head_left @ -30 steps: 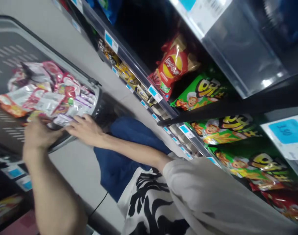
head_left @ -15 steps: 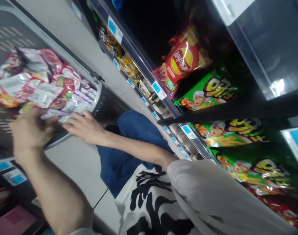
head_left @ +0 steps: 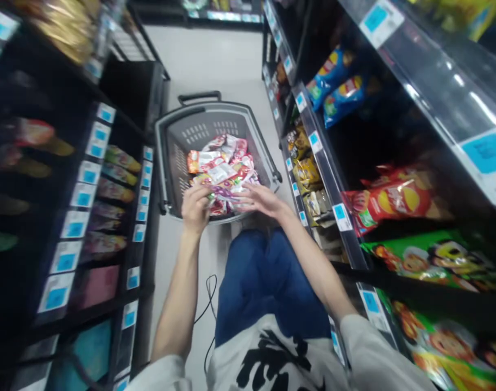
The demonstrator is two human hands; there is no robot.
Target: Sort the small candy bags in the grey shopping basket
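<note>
A grey shopping basket (head_left: 176, 163) stands on the floor in front of my knees, with a heap of small snack packets (head_left: 223, 168) inside, mostly red, white and orange. At its near side, my left hand (head_left: 196, 206) is closed, its thumb and fingers pinching the left end of a purple snack packet (head_left: 223, 192). Opposite it, my right hand (head_left: 264, 200) has its fingers stretched out toward the packet's right end. Whether those fingertips grip the packet is blurred. Both hands are over the basket's near rim, which they partly cover.
Shelves of snacks with blue-and-white price tags (head_left: 82, 198) line both sides. On the right are a red chip bag (head_left: 398, 198), green snack bags (head_left: 427, 258) and blue chip bags (head_left: 341, 98). A thin black cable (head_left: 210, 304) lies on the pale floor (head_left: 215, 54).
The view has swung round and back, so the whole basket and both shelf sides now show. My hands are farther apart, with a purple packet between them above the heap.
</note>
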